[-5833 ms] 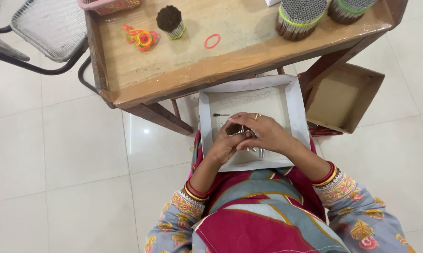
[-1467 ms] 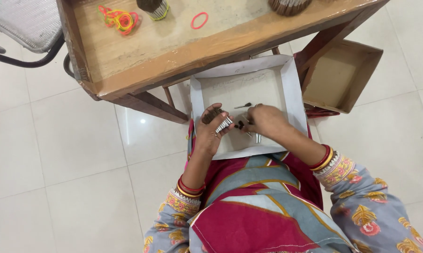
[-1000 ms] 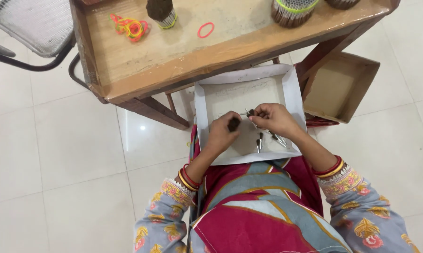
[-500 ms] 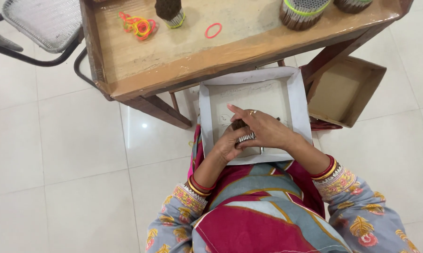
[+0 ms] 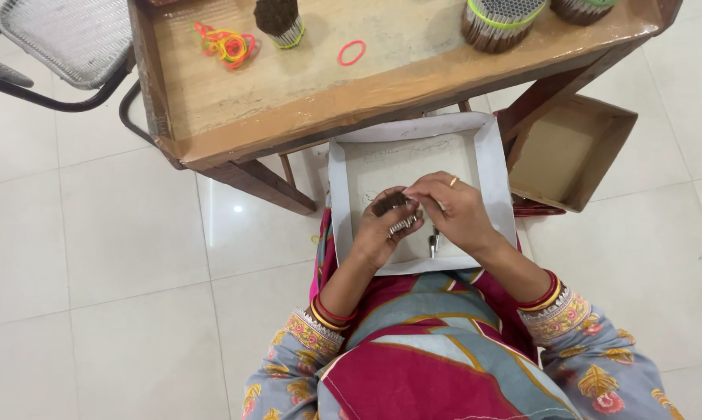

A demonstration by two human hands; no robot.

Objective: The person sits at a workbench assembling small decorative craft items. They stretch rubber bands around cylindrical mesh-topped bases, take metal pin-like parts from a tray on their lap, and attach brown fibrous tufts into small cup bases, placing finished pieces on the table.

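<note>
A white cardboard tray rests on my lap under the table edge. My left hand grips a small bundle of thin dark sticks with silvery ends over the tray. My right hand is closed over the bundle's far end, fingertips touching it, a ring on one finger. Two or three loose silvery-tipped pieces lie in the tray just below my right hand.
A wooden table carries a tangle of coloured rubber bands, one red band, a small banded stick bundle and larger bundles. An open brown box sits to the right; a wire chair far left.
My hands were apart with the sticks between them a second ago; they have come together over the tray, both closed on the bundle. The view shifted slightly.
</note>
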